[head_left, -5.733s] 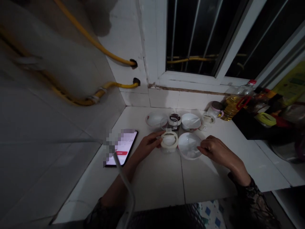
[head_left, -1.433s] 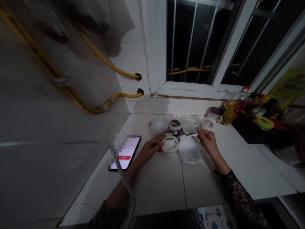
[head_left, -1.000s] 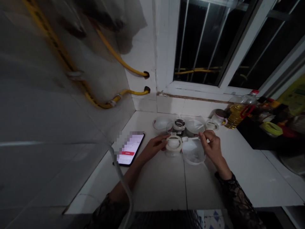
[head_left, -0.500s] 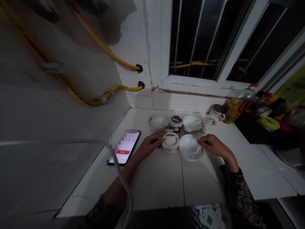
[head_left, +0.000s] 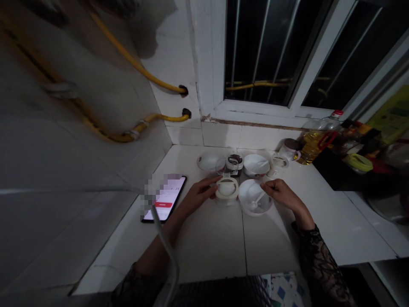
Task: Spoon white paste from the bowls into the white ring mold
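- Risk, as judged: the near bowl (head_left: pixel 246 194) stands just beside the lidded container (head_left: pixel 226 189). A sideways push from the white spoon (head_left: pixel 258 199) could knock them together or flick contents onto the counter (head_left: pixel 211 243).
- Left hand (head_left: pixel 198 195): forearm low over the counter, fingers curled against the container's side, gripping it.
- Right hand (head_left: pixel 281 194): wrist raised, fingertips pinched on the spoon's handle, its tip down in the bowl.

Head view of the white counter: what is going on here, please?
A person is working at a white tiled counter. The left hand grips a small round container with a cream ring lid. The fingers of the right hand hold a white spoon, its tip resting inside the white bowl beside that container. A lit phone lies to the left. A dark jar stands behind.
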{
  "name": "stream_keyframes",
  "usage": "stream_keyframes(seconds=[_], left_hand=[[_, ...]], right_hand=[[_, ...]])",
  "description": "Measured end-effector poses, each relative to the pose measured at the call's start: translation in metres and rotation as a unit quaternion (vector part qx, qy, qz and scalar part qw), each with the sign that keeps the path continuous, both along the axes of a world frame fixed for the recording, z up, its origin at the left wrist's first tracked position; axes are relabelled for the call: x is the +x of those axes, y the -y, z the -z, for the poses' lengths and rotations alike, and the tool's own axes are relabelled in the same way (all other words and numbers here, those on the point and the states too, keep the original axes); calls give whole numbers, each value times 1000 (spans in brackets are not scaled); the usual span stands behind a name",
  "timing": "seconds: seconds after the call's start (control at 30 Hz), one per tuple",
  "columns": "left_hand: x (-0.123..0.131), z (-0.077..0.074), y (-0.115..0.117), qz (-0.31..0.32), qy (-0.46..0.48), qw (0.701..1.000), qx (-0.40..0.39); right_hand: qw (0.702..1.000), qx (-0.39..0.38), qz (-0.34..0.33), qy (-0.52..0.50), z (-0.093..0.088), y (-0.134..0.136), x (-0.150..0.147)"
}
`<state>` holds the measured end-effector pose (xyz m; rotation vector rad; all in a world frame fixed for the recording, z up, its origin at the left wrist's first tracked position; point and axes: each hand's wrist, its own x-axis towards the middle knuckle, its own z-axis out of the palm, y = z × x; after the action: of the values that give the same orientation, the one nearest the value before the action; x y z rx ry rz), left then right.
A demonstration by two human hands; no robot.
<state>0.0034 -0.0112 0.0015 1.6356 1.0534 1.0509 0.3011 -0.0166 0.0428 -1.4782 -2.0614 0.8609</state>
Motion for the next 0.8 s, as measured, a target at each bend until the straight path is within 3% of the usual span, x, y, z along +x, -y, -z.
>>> stream_keyframes(seconds=[0.8], left_hand=[[3,-3,1,14,52,998,-24]], right_hand=[[983,-43,111,-140,8,-14,3]])
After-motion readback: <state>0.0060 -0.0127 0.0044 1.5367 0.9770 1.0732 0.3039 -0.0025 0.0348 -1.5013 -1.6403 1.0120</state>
